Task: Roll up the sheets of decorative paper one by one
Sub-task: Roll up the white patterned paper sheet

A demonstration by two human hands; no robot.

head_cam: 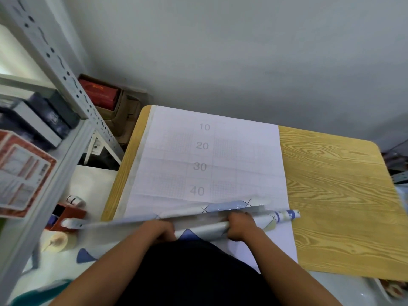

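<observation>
A sheet of decorative paper [231, 155] lies face down on the wooden table [335, 195], its white gridded back marked 10 to 40. Its near end is wound into a long roll [203, 230] with a blue, white and cream pattern. The roll runs across the table's front edge and sticks out past the table on the left. My left hand [163, 230] grips the roll near its middle. My right hand [240, 226] grips it further right, fingers curled over the top.
A grey metal shelf rack [72, 89] with boxes stands at the left. Below it are a red box [68, 215], tape rolls [58, 240] and a cardboard carton [106, 96]. The right half of the table shows bare wood. A grey wall stands behind.
</observation>
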